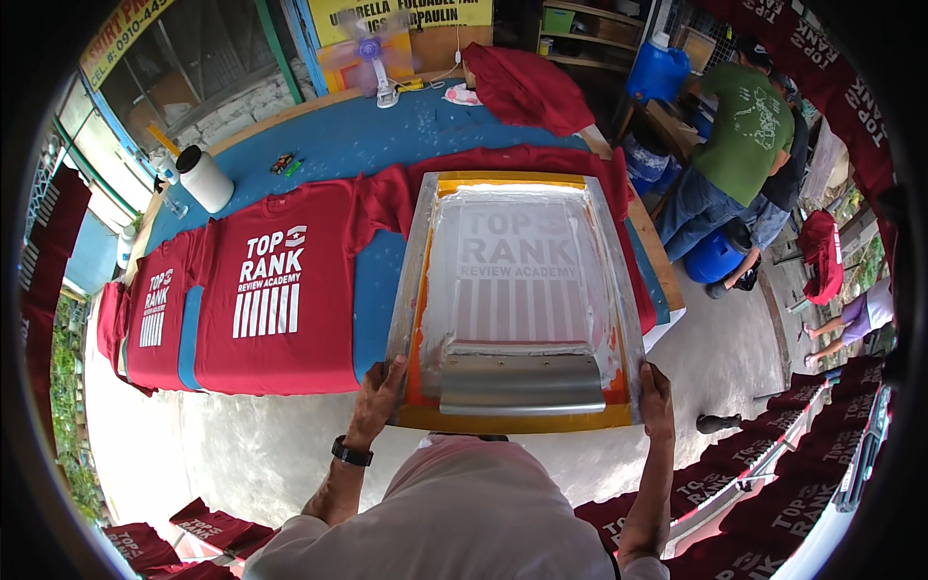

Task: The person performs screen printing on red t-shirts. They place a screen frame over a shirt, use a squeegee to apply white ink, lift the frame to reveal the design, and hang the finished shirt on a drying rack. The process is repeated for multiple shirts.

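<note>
Left hand [384, 379] and right hand [655, 394] clamp the screen [517, 246] by opposite sides near its front corners, likely for balance with the squeegee [522, 385] inside; it is over a red shirt [527, 159], near end past the table [329, 150]

Left grip [383, 387], right grip [656, 394] (both curled)

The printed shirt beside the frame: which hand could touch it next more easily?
Probably the left hand: it holds the frame on the side nearest the shirt; the right hand holds the far side.
</note>
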Demonstrator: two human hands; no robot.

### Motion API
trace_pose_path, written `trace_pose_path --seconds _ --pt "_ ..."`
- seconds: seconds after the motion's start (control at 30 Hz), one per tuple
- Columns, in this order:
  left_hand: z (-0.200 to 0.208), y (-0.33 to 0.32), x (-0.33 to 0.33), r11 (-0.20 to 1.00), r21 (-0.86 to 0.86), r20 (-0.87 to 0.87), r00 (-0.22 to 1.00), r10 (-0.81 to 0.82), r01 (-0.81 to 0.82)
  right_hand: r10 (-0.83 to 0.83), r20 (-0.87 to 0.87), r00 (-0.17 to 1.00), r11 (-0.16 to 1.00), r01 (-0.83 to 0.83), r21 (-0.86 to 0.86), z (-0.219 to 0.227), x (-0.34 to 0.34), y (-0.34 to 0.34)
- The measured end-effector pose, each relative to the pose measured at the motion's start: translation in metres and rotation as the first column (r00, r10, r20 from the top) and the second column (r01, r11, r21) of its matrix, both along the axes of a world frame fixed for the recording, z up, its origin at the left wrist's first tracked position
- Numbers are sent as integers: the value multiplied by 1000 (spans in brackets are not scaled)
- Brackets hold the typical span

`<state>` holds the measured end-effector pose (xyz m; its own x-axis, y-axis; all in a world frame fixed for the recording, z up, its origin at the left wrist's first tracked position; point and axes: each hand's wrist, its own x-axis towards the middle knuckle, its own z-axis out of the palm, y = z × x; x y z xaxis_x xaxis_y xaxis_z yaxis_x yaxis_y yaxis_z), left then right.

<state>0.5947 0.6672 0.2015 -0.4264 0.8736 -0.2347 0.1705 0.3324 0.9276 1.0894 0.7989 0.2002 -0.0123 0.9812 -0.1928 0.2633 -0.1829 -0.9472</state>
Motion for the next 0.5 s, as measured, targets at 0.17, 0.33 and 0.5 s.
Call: trace_pose_path --seconds 0.17,0.33,0.5 --pt "-8 35 26 999 -21 -181 982 -52 49 46 -19 999 999 -46 29 -23 23 64" --pt "-17 78 45 995 -39 -147 985 86 -93 76 -23 997 997 -76 21 -35 28 117" --pt "-27 104 61 989 -56 -98 987 128 -134 63 53 997 998 -63 -4 -52 31 152"
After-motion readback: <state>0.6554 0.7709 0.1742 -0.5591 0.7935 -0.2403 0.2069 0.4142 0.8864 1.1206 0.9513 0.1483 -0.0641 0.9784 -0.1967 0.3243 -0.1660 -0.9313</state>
